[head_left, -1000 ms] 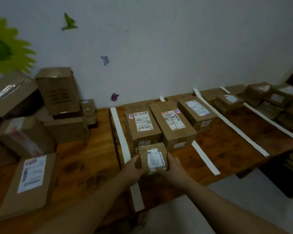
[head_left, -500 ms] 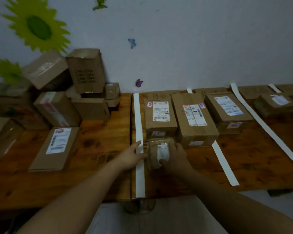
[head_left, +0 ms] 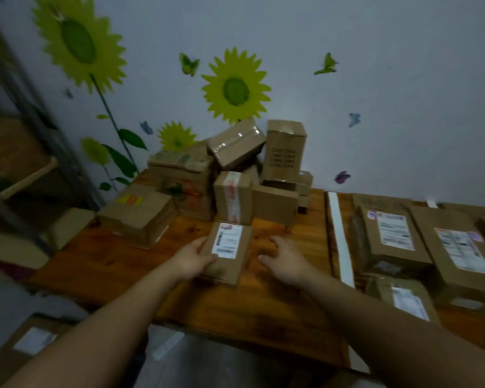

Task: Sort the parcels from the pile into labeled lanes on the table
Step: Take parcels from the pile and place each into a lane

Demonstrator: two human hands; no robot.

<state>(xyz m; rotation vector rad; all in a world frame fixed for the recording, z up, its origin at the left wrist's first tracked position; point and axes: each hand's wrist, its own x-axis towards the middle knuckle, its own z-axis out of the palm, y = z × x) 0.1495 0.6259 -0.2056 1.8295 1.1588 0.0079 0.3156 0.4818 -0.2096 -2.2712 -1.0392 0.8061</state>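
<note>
A flat brown parcel [head_left: 227,252] with a white label lies on the wooden table [head_left: 277,309] in front of the pile of cardboard boxes [head_left: 235,175]. My left hand [head_left: 192,260] grips its left edge, thumb on top. My right hand [head_left: 284,260] hovers just right of the parcel, fingers spread and empty. Right of a white tape strip [head_left: 340,242], a small taped parcel [head_left: 406,299] lies at the front of the first lane, with a labeled parcel [head_left: 392,236] behind it and a larger parcel [head_left: 459,253] beside that one.
A metal shelf rack [head_left: 20,169] stands at the left. Another labeled box [head_left: 31,343] sits low at the bottom left, below the table edge. The wall behind carries sunflower and butterfly stickers.
Both hands let go of the small taped parcel in the first lane and moved left. The view swung left to the pile. My left hand took hold of the flat labeled parcel.
</note>
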